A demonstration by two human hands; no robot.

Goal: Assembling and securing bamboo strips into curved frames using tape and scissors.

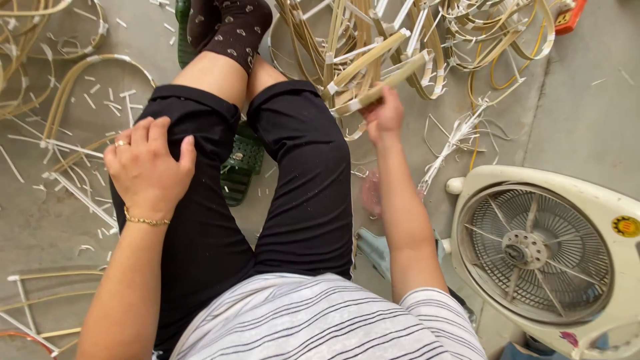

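Observation:
My left hand rests flat on my left knee, on black trousers, fingers spread, holding nothing. A ring and a thin gold bracelet are on it. My right hand reaches forward past my right knee and is closed on a bamboo strip frame, a bundle of pale curved strips bound with white tape. The frame tilts up and to the right from my fist. More bent strips lie in a heap just beyond it.
A cream floor fan lies face up at the right. Green slippers sit under my legs. Cut strip scraps and curved hoops litter the grey floor at left. An orange tool lies at the top right.

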